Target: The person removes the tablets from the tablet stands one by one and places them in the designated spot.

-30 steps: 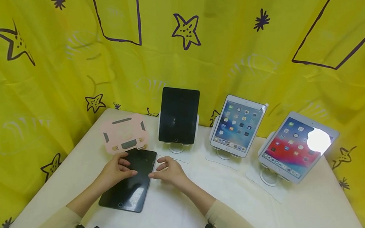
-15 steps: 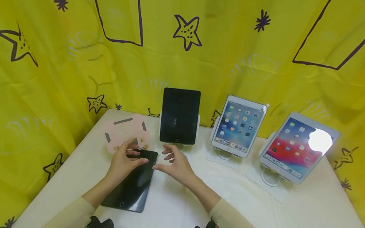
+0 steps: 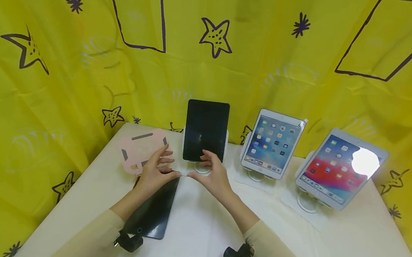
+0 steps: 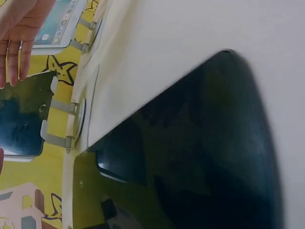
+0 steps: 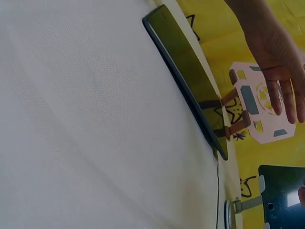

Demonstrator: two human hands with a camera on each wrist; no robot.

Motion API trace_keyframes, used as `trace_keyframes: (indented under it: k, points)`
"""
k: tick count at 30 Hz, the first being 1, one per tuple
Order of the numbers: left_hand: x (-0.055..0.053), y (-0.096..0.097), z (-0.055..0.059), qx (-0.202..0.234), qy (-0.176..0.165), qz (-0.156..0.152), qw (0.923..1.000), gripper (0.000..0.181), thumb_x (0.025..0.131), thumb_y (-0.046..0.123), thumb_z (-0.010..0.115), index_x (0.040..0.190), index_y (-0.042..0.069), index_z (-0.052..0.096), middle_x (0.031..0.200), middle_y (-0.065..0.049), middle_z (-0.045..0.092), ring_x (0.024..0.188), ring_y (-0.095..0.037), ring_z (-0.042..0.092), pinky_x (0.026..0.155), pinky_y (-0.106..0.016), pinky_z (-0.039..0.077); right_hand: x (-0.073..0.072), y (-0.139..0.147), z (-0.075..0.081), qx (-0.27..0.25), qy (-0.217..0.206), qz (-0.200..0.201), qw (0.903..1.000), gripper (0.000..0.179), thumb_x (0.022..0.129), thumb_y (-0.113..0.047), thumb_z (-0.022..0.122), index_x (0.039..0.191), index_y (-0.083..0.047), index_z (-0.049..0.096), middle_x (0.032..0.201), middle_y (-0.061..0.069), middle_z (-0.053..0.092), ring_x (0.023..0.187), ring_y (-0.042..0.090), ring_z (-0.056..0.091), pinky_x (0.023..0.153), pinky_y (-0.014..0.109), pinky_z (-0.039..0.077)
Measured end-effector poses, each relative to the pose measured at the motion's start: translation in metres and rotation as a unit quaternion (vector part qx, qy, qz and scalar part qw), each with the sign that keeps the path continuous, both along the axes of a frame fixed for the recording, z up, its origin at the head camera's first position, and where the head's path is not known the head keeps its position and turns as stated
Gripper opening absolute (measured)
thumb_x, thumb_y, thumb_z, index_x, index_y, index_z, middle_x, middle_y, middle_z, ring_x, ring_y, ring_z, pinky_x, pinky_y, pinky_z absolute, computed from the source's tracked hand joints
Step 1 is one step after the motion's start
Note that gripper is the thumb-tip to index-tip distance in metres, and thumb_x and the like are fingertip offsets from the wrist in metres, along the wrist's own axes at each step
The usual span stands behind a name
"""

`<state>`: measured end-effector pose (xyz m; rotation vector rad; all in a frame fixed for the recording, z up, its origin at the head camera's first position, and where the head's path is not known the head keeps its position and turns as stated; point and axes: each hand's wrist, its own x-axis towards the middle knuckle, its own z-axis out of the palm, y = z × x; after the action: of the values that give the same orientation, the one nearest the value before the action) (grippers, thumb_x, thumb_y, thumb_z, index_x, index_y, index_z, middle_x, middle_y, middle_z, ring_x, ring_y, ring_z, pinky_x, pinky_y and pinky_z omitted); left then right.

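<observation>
My left hand hovers over the far part of a black tablet that lies flat on the white table. Facing it, my right hand is held in front of a second black tablet standing in a white holder. The two thumbs point at each other, tips close together. Straight fingers show on the right hand in the left wrist view and on the left hand in the right wrist view, with nothing in them. A pink stand with grey pads is behind the left hand.
To the right, two white tablets stand tilted in holders: one with a blue screen, the other with a red and blue screen. A yellow curtain with drawn stars hangs behind the table.
Both hands have moved away from the flat tablet toward the back, the left also rightward. Their thumb tips have come closer together. The tablets and stand stay where they were.
</observation>
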<state>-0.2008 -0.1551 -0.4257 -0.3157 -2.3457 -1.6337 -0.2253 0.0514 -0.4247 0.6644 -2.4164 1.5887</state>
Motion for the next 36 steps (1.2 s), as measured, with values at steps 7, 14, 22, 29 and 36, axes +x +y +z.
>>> trace_keyframes:
  k: [7,14,22,29,36]
  points:
    - [-0.016,0.005,0.012,0.028,-0.004,0.037,0.9989,0.089,0.072,0.008,0.082,0.146,0.015,0.033,0.132,-0.013,0.051,0.110,-0.030,0.059,0.086,-0.041,0.052,-0.010,0.007,0.005,0.013,0.003,-0.033,0.9994,0.079,0.071,-0.019,0.084,0.134,0.003,0.041,0.123,0.020,0.055,0.106,0.030,0.059,0.093,0.042,0.049]
    - [-0.030,0.009,0.021,0.050,-0.013,0.061,0.9968,0.087,0.073,0.011,0.081,0.146,0.016,0.033,0.133,-0.011,0.050,0.114,-0.029,0.057,0.089,-0.042,0.051,-0.021,0.016,0.008,0.009,0.025,-0.052,0.9983,0.082,0.072,-0.021,0.083,0.136,0.003,0.038,0.127,0.019,0.053,0.108,0.030,0.057,0.094,0.042,0.048]
    - [-0.047,0.018,0.020,0.058,0.008,0.066,0.9961,0.087,0.073,0.011,0.081,0.145,0.010,0.033,0.131,-0.017,0.050,0.113,-0.032,0.056,0.089,-0.045,0.051,-0.035,0.022,0.013,0.015,0.015,-0.080,0.9966,0.085,0.075,-0.026,0.080,0.140,0.003,0.034,0.130,0.020,0.049,0.110,0.031,0.055,0.097,0.041,0.046]
    - [-0.059,0.023,0.020,0.047,-0.020,0.069,0.9963,0.089,0.074,0.015,0.081,0.147,0.009,0.030,0.134,-0.016,0.049,0.117,-0.031,0.053,0.090,-0.044,0.050,-0.047,0.027,0.021,0.030,0.004,-0.110,0.9935,0.086,0.076,-0.029,0.080,0.141,0.002,0.033,0.130,0.020,0.048,0.110,0.033,0.054,0.096,0.044,0.047]
    - [-0.072,0.026,0.017,0.021,-0.039,0.062,0.9971,0.088,0.075,0.018,0.081,0.147,0.007,0.030,0.135,-0.018,0.047,0.118,-0.031,0.052,0.091,-0.045,0.050,-0.063,0.031,0.022,0.064,0.021,-0.140,0.9879,0.087,0.074,-0.035,0.080,0.139,0.003,0.035,0.127,0.021,0.048,0.109,0.036,0.053,0.093,0.045,0.047]
